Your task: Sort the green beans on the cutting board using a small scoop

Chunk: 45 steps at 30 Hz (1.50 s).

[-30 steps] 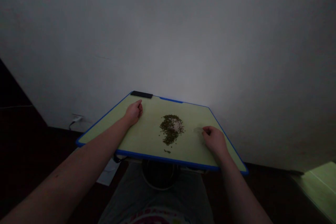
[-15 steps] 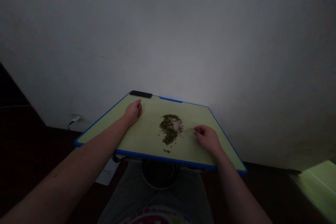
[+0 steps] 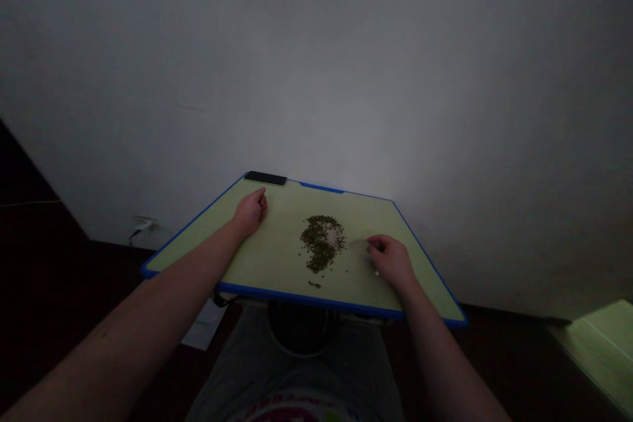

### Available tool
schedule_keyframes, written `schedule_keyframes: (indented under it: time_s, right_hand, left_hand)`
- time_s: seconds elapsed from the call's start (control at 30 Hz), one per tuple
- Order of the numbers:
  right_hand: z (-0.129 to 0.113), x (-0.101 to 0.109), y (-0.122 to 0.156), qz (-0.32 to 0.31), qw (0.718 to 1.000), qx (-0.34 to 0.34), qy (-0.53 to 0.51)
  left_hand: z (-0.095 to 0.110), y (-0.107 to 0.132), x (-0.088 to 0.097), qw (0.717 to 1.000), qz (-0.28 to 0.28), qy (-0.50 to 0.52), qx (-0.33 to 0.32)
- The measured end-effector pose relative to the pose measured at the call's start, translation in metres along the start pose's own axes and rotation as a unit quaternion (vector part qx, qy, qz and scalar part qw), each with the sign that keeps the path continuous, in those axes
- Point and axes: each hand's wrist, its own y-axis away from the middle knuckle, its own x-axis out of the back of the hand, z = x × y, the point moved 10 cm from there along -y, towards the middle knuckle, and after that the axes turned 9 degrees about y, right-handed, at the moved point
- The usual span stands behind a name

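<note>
A loose pile of small greenish-brown grains [image 3: 319,254] lies mid-table, with a patch of paler pinkish-white grains [image 3: 333,235] on its right side. My right hand [image 3: 393,260] is closed in a pinch just right of the pile. From its fingertips a thin, see-through curved piece [image 3: 359,243] points toward the grains; its exact kind is too faint to make out. A tiny white speck [image 3: 376,273] shows beside the hand's lower edge. My left hand [image 3: 250,212] rests on the table left of the pile, fingers curled in, with nothing visible in them.
The pale yellow table [image 3: 277,264] has a blue rim. A black phone-like slab [image 3: 266,178] lies at its far left corner. Below the near edge, a dark round pot [image 3: 302,336] sits between my legs. A wall [image 3: 316,79] stands right behind the table.
My right hand has barely shifted, and the clear piece in it has turned slightly. A white speck now shows beside that hand. My left hand stays put.
</note>
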Motion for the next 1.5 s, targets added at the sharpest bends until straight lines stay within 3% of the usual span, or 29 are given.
schedule_keyframes:
  time_s: [0.17, 0.43, 1.03, 1.23, 1.5]
  right_hand:
    - [-0.001, -0.006, 0.001, -0.021, 1.000, 0.004, -0.015]
    - [0.016, 0.003, -0.001, 0.019, 0.999, -0.030, 0.029]
    - [0.005, -0.002, 0.000, 0.010, 1.000, 0.014, -0.016]
    - [0.008, 0.005, 0.002, 0.045, 0.999, -0.009, -0.002]
    - [0.003, 0.004, 0.003, 0.036, 0.999, 0.002, -0.036]
  left_hand:
    - [0.001, 0.001, -0.001, 1.000, 0.004, 0.000, 0.001]
    - [-0.002, 0.001, -0.002, 1.000, 0.006, 0.001, 0.004]
    - [0.001, 0.005, -0.006, 1.000, 0.008, -0.013, 0.005]
    - [0.002, 0.006, -0.007, 1.000, 0.007, -0.016, 0.002]
    - [0.001, 0.005, -0.007, 1.000, 0.007, -0.018, 0.002]
